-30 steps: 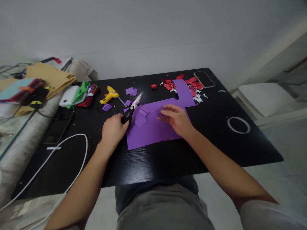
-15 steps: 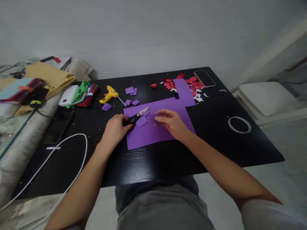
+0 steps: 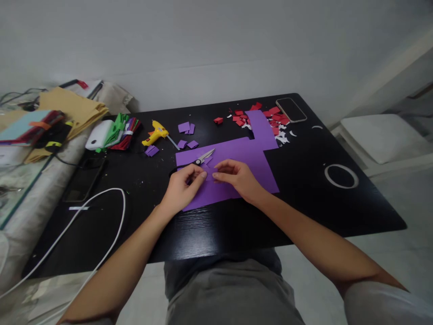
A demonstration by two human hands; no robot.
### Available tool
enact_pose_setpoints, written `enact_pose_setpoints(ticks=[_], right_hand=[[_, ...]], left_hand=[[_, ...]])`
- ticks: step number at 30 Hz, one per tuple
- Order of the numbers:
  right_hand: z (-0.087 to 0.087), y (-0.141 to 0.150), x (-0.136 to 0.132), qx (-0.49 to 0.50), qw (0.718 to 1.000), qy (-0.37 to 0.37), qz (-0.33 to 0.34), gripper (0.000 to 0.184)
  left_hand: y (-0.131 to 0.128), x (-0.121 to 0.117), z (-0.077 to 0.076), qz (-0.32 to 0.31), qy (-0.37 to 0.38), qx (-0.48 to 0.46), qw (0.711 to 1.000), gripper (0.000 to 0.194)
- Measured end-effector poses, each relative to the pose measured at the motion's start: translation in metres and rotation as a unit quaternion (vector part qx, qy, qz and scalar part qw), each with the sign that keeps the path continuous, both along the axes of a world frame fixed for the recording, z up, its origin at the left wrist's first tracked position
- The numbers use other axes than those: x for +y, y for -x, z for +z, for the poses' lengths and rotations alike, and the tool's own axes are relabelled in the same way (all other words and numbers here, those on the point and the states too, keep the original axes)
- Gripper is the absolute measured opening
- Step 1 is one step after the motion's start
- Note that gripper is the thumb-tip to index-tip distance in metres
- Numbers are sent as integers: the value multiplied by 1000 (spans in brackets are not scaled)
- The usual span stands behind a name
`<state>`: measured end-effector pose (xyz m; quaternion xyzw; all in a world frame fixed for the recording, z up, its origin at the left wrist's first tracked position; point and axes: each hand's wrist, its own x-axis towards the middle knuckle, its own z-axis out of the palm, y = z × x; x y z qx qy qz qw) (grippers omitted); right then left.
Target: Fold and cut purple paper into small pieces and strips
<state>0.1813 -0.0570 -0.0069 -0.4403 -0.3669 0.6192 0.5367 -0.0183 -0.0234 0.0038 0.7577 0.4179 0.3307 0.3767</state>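
Note:
My left hand (image 3: 182,186) and my right hand (image 3: 239,179) face each other over a large purple sheet (image 3: 233,192). Both are closed in a pinch, with a small purple paper piece (image 3: 210,173) between their fingertips; its outline blends into the sheet below. Just beyond my left hand lie scissors (image 3: 204,156) with their blades pointing away to the right and the black handles partly hidden by my fingers. Another small purple piece or two lie beside the blades, partly covered.
A yellow glue gun (image 3: 157,132) and small purple pieces (image 3: 184,127) lie behind the sheet. Red and white scraps (image 3: 279,118), a purple strip (image 3: 262,131) and a phone (image 3: 291,110) are at back right. A tape ring (image 3: 341,176) sits right; a white cable (image 3: 122,212) loops at left.
My left hand has let go of the scissors and moved right to meet my right hand at the small purple piece. The scissors now lie on the sheet. The view has shifted slightly.

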Motion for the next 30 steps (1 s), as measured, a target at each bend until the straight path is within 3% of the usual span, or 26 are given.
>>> enact_pose_setpoints(ticks=[4,12,17,23,30], right_hand=[[3,-6,2,-25,1000,-16,0,27],[1,-21,12,-63,994,-23,-87,29],[-4,-17,10,-173,972,-110,-115,26],[-1,-16,8,-197,972,-101,-82,18],[-5,-11,6,-164,983,-82,14,28]], left_hand=[[2,2,-2,12,-9,-14,1000,22],[3,8,-9,19,7,-28,999,24],[0,7,-14,6,16,-23,1000,25],[1,9,-17,-2,10,-15,1000,26],[1,7,-16,-20,-57,18,998,22]])
